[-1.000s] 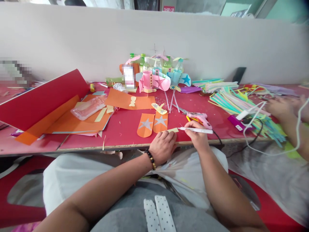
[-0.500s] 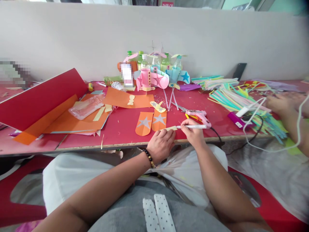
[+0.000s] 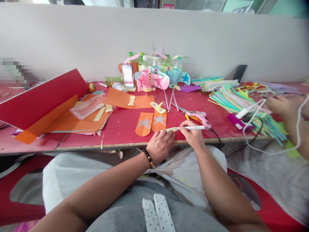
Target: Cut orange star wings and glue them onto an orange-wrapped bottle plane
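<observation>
My right hand (image 3: 192, 132) is closed around a white pen (image 3: 194, 127), whose tip touches the end of a small pale yellow paper strip (image 3: 172, 129). The strip lies near the table's front edge. My left hand (image 3: 160, 145) rests on it with fingers laid flat, covering its left part. Just behind my left hand are two rounded orange paper pieces with grey stars, the left one (image 3: 144, 124) and the right one (image 3: 159, 120). A yellow paper shape with stars (image 3: 158, 106) overlaps the top of the right one.
Scissors (image 3: 180, 108) and a pink glue gun (image 3: 199, 118) lie behind my right hand. Decorated bottles (image 3: 146, 74) stand at the back. Orange sheets (image 3: 130, 98) and a red board (image 3: 48, 96) are left. Right are paper strips (image 3: 227, 96), a purple power strip (image 3: 238, 122) and another person's hands (image 3: 282, 103).
My right hand and the pen have shifted very slightly left along the yellow strip. My left hand stays in place on the strip.
</observation>
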### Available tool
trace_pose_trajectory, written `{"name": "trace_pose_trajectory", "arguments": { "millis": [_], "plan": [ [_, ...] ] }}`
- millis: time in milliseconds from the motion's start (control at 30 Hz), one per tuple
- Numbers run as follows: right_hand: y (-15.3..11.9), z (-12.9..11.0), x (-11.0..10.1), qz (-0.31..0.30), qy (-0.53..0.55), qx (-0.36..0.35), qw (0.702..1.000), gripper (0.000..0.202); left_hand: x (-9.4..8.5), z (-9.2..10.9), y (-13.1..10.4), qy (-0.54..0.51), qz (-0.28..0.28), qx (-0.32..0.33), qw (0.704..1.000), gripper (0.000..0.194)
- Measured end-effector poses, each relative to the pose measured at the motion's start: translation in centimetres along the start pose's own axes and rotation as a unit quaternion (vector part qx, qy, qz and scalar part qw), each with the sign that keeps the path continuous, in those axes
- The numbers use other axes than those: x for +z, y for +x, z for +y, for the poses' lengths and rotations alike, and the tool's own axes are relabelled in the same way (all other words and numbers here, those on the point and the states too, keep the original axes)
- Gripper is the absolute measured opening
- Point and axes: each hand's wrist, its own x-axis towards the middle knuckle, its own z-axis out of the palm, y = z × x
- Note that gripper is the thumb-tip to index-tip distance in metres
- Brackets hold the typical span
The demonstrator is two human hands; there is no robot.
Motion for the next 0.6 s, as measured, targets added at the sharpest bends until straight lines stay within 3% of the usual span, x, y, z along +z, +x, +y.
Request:
{"name": "trace_pose_trajectory", "arguments": {
  "millis": [600],
  "plan": [
    [0.08,0.73,0.29,0.032,-0.009,0.015,0.999,0.009,-0.27,0.07,-0.02,0.035,0.0,0.002,0.999,0.043]
  ]
}}
